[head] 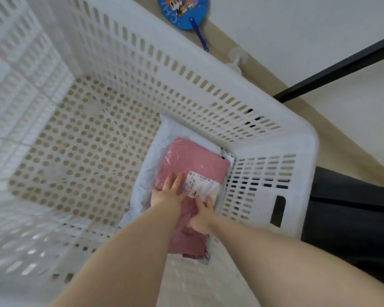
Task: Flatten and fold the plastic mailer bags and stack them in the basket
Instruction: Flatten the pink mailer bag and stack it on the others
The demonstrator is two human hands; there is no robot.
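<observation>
Left to right: basket floor bare out past our left hand, which lies fingers straight and spread, palm down on the near-left part of the pink mailer. Just right of it our right hand also rests flat on the pink film, fingers loosely straight, tips at the near edge of the white label; neither hand pinches anything. Pink mailer sits folded on top of a white mailer, both down in the basket corner at our right, close against the right wall. We judge the mailer light, thin, soft and slick: it'll spring back at the fold and slide on the plastic under it, not fragile. Best handled by pressing flat with palms, or pinching a folded edge if it needs shifting; the label patch looks the stiffest spot. Long axis runs away from us, from under our wrists toward the far wall, tilted a bit right; label faces up, on the right side beyond our fingers. Outside, far right past the wall: blue fan on the floor.
</observation>
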